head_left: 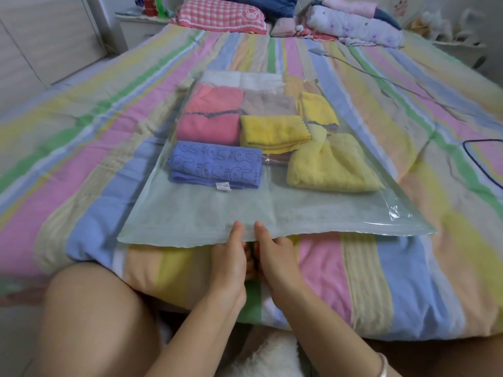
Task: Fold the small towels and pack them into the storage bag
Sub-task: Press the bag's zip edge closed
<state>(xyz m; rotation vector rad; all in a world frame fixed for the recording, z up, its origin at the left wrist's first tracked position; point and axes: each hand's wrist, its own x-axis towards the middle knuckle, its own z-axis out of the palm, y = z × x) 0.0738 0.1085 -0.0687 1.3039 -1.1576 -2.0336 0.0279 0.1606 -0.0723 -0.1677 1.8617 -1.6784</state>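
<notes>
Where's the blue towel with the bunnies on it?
The blue bunny towel lies folded inside the clear storage bag, at the near left, just in front of the pink towel.

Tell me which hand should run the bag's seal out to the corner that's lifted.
Probably the right hand. Both hands pinch the middle of the storage bag's near edge, and the raised, crinkled corner lies on the right hand's side. The left hand would have to cross over.
</notes>
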